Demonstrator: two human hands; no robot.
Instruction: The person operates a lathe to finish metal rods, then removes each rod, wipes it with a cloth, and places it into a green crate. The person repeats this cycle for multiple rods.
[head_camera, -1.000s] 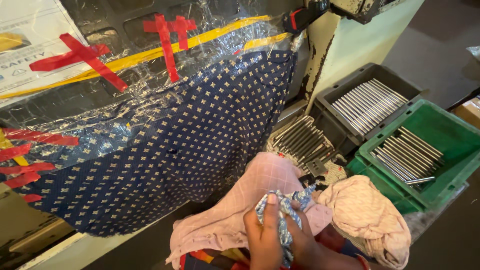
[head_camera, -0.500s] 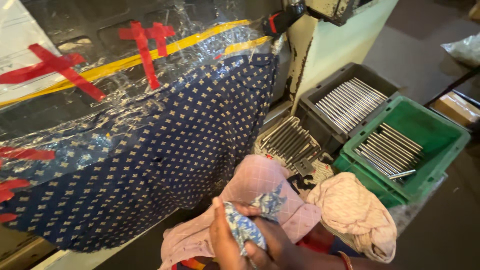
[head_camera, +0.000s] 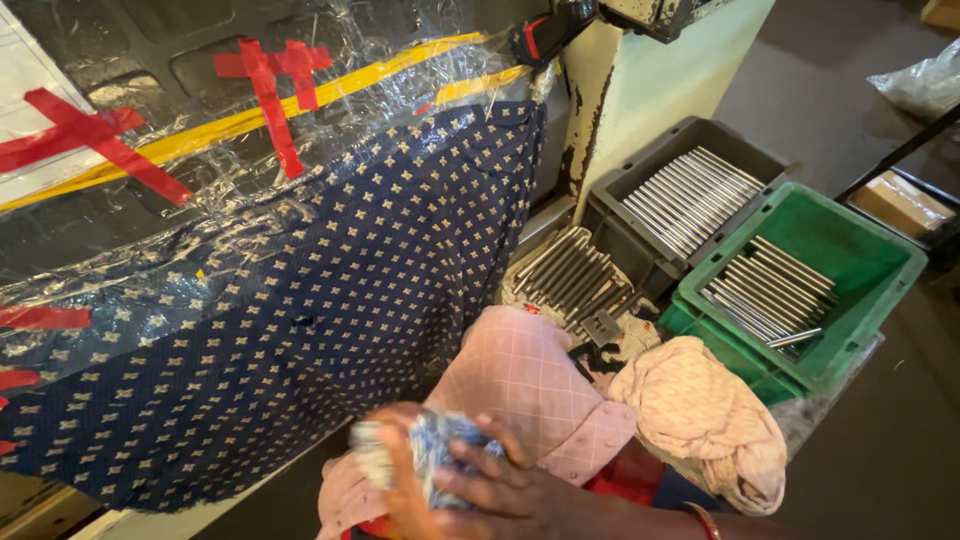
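At the bottom centre both my hands are bunched around a small blue-and-white patterned cloth (head_camera: 440, 447). My right hand (head_camera: 510, 495) lies over it with fingers spread, a bangle on its wrist. My left hand (head_camera: 392, 492) is blurred and grips the cloth from the left. Just behind the hands lies a pink checked cloth (head_camera: 520, 375). A peach cloth (head_camera: 700, 420) is heaped to the right of it.
A large navy fabric with small cream crosses (head_camera: 320, 300) hangs over a machine under clear plastic taped with red and yellow strips (head_camera: 265, 95). Metal rods fill a grey tray (head_camera: 640, 165), a green crate (head_camera: 865, 255), and a pile (head_camera: 570, 275) beside them.
My hands and the patterned cloth have shifted left and lower in view. The cloth is more tightly bunched, with my right hand now spread over it.
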